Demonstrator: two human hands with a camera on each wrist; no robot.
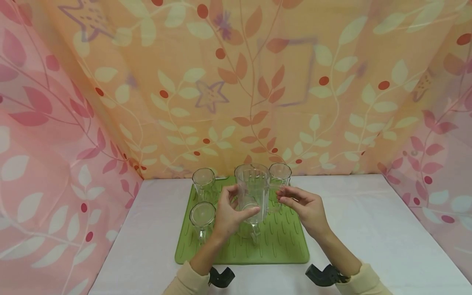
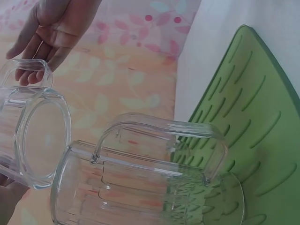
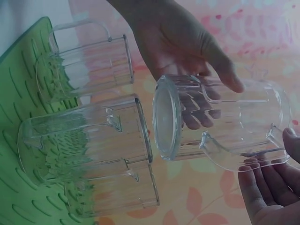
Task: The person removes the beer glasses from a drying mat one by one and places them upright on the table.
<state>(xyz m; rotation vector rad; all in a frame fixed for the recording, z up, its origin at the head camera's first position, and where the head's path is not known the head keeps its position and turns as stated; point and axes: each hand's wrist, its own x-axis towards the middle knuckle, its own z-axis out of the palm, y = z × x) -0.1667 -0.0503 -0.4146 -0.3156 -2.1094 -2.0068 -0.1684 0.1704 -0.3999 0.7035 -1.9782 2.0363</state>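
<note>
A clear glass mug (image 1: pixel 254 188) is held in the air above the green ribbed mat (image 1: pixel 276 250), its mouth up and its base toward the mat. My left hand (image 1: pixel 229 215) grips the mug's body from the left, thumb across its front. On the other side my right hand (image 1: pixel 306 207) pinches the handle, which points right. The right wrist view shows the thick round base (image 3: pixel 167 119) and the left hand's fingers through the glass. In the left wrist view the right hand's fingers (image 2: pixel 30 76) are at the handle.
Several more glass mugs stand mouth down on the mat: one at the back left (image 1: pixel 204 182), one at the front left (image 1: pixel 202 217) and one at the back right (image 1: pixel 280 174). Another mug (image 1: pixel 254 232) is partly hidden below the held one. Patterned cloth walls (image 1: pixel 236 123) enclose the white table (image 1: pixel 350 221).
</note>
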